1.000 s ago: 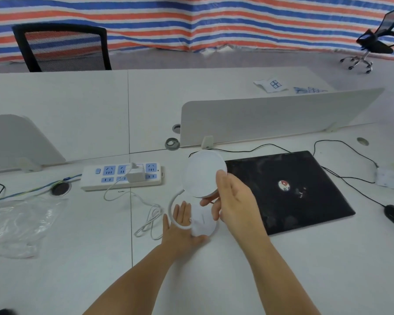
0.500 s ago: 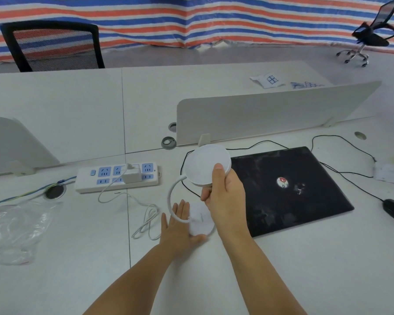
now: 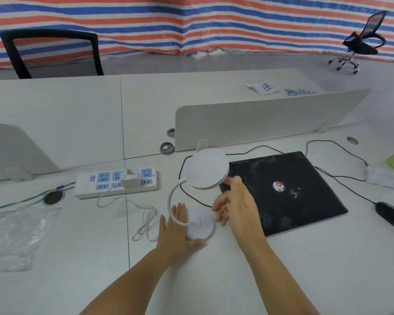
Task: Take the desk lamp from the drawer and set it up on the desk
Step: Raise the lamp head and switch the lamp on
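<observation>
The white desk lamp stands on the desk (image 3: 214,280). Its round head (image 3: 206,169) is raised on a curved gooseneck (image 3: 171,201) above the round base (image 3: 201,226). My left hand (image 3: 176,230) lies flat against the base's left side, thumb hooked around its front edge, holding it down. My right hand (image 3: 236,208) hovers just right of the lamp with fingers spread. Only its thumb tip meets the head's lower rim.
A power strip (image 3: 116,181) with a plugged-in white charger (image 3: 131,180) lies to the left, its cable (image 3: 146,221) coiled beside the lamp. A closed black laptop (image 3: 282,192) sits to the right, a black mouse (image 3: 391,218) farther right. A plastic bag (image 3: 14,235) lies far left. Divider panel (image 3: 271,119) behind.
My right hand has let go of the lamp head and dropped, its fingers now spread. The head stays raised. My left hand remains on the base.
</observation>
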The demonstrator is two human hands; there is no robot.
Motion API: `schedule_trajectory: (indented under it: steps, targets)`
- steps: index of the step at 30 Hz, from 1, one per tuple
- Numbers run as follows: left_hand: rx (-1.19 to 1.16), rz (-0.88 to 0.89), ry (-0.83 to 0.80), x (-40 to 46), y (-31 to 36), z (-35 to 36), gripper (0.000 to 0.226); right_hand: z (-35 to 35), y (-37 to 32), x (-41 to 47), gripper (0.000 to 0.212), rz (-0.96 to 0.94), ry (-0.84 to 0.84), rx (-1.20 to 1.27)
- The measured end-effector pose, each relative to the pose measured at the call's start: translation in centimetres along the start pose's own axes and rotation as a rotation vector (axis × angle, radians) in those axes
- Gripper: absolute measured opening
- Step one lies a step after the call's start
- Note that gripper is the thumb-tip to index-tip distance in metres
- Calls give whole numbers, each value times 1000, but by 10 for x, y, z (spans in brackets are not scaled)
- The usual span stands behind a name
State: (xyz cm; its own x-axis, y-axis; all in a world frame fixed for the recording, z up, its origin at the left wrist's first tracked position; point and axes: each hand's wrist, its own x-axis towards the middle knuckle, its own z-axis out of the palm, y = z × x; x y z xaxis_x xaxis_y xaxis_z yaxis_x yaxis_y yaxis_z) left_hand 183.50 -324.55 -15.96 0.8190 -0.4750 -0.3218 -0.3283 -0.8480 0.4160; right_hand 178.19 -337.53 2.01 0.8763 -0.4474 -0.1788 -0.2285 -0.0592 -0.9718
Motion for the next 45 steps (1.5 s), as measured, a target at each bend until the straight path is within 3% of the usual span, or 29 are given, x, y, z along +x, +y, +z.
schedule_trajectory:
  steps: [3, 6, 10, 16, 22, 27, 32, 45]
  targets:
    - [-2, 73, 153, -19, -7, 1, 113, -19, 38, -7, 31, 17, 44, -148]
    - [120, 165, 262, -45, -16, 16, 81, -20, 94, -14, 29, 63, -10, -356]
    - [191, 139, 198, -71, -24, 42, 60, -8, 162, -31, 22, -17, -127, -724]
    - [286, 88, 207, -81, -27, 59, 55, -4, 205, -58, 44, -195, -109, -1141]
    - [301, 80, 208, -82, -26, 61, 56, -9, 217, -59, 45, -310, -100, -1161]
    - [300, 65, 181, -82, -25, 59, 62, 0, 188, -23, 50, -250, -38, -1046]
    - [303, 60, 182, -82, -25, 59, 62, 6, 180, 5, 54, -344, -67, -1195]
    - [314, 62, 206, -84, -24, 60, 57, 9, 171, 8, 57, -169, -179, -1269]
